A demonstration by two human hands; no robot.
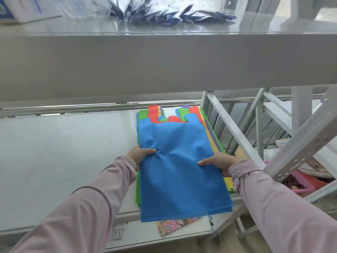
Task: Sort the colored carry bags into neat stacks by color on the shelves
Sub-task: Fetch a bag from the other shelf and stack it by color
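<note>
While the blue non-woven fabric carry bag [182,170] is lying flat on top of a mixed pile of green, red, yellow and purple bags [152,114] at the right end of the white metal shelf [63,152], its bottom edge is hanging out past the shelf's front lip, and a person is gripping it at both sides about halfway down. It is looking like a light, limp sheet of cloth, already wrinkling where it is being pinched. To my eye it is going to sag and fold if lifted by one corner, and it is likely to drag the bag beneath along with it, so the two side edges seem the right places to hold. The left hand [141,155] is coming in from the left with a pale bead bracelet [132,161] at the wrist. Its thumb is pressing down on the cloth while the fingers are tucked out of sight underneath. The right hand [217,162] is mirroring it at the opposite edge, thumb lying across the top and fingers hidden below, so both are closing on the bag. Both arms in pale pink sleeves are reaching forward under the upper shelf, elbows low. A pink tray [310,183] is sitting well off to the right.
</note>
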